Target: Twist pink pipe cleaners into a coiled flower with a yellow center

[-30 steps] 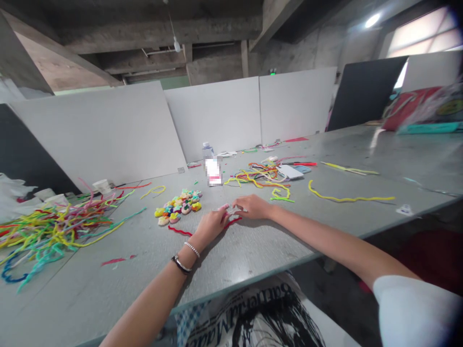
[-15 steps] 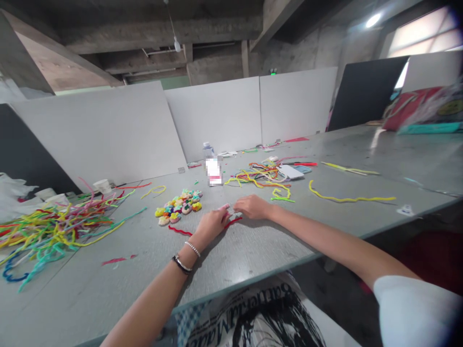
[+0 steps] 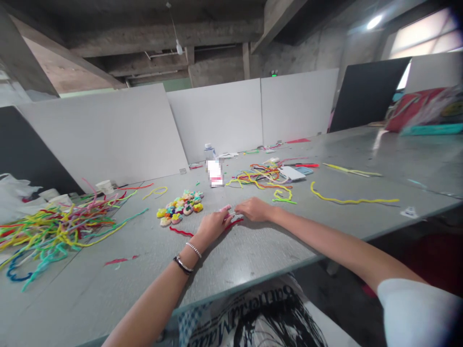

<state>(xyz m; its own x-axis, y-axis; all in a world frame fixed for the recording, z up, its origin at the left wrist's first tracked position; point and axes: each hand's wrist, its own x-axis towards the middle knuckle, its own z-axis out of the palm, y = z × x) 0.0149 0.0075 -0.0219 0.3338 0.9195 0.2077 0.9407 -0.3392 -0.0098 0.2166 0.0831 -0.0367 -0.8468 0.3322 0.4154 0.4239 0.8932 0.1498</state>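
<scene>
My left hand (image 3: 214, 224), with bracelets on its wrist, is closed around a small pink fuzzy piece (image 3: 226, 208) just above the table. Close on its right, my right hand (image 3: 253, 210) has its fingers pinched together at the pink piece's right side; what is between them is too small to make out. A red pipe cleaner (image 3: 181, 232) lies on the table, passing behind my left wrist and showing again at the right below the fingers. Left of my hands is a cluster of small colourful flower-shaped pieces (image 3: 181, 208).
A big heap of mixed pipe cleaners (image 3: 61, 224) covers the table's left side. More pipe cleaners (image 3: 260, 176) lie beyond my hands, beside a white card (image 3: 292, 173). A long yellow pipe cleaner (image 3: 354, 200) is at right. White panels (image 3: 217, 120) stand behind a bottle (image 3: 209, 150).
My fingers have shifted slightly, the right hand closing in more at the pink piece. The whole view has moved a little; the things on the table lie as before.
</scene>
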